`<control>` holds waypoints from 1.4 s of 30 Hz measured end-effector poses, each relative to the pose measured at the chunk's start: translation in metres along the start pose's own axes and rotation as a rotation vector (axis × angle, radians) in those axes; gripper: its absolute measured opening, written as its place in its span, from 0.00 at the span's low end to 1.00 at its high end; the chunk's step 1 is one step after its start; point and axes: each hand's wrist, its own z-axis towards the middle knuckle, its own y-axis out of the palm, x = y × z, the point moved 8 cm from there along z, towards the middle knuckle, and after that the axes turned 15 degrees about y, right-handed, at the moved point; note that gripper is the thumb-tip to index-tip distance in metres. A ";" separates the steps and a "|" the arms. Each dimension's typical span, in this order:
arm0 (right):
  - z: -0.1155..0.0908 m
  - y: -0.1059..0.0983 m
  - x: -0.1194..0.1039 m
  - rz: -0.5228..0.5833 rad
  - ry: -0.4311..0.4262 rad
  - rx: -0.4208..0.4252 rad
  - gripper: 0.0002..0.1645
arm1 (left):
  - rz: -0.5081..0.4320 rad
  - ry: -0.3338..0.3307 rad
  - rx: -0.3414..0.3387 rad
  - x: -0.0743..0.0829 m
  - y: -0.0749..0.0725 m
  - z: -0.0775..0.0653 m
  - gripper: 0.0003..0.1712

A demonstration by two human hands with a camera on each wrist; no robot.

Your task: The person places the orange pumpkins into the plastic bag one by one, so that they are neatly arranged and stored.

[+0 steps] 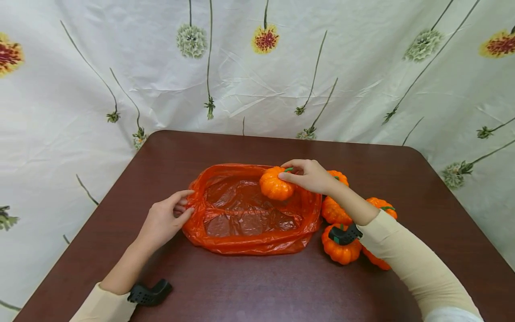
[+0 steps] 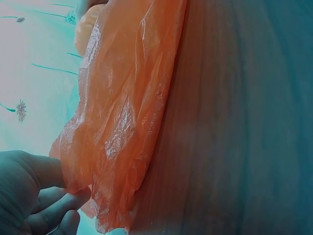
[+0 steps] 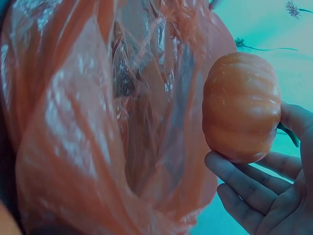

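Observation:
A thin red plastic bag (image 1: 249, 247) lies spread open on the table, its mouth facing up and nothing resting inside. At its left rim, my left hand (image 1: 165, 219) pinches the film between thumb and fingers; the left wrist view shows the bag's crinkled side (image 2: 122, 112) beside these fingers (image 2: 51, 171). Over the right part of the mouth, my right hand (image 1: 311, 176) holds a small orange toy pumpkin (image 1: 275, 184) with a green stem. In the right wrist view the ribbed pumpkin (image 3: 242, 107) sits between thumb and fingers, beside the bag's opening.
Several more orange pumpkins (image 1: 342, 250) are grouped on the table just right of the bag, partly hidden under my right forearm. The dark brown table (image 1: 249, 286) ends at a white flowered cloth (image 1: 249, 80) behind it. Black devices (image 1: 149, 294) are strapped to both wrists.

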 end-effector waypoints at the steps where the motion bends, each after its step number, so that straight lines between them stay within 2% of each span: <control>1: 0.001 0.002 -0.001 -0.004 -0.004 -0.004 0.29 | 0.000 0.001 0.000 0.000 0.000 0.000 0.25; 27: 0.034 0.060 -0.039 -0.030 -0.036 -0.080 0.29 | -0.008 0.000 -0.006 -0.001 0.002 0.000 0.24; 42: 0.044 0.084 -0.055 -0.007 -0.006 -0.046 0.30 | -0.004 0.011 -0.008 -0.001 0.005 -0.001 0.24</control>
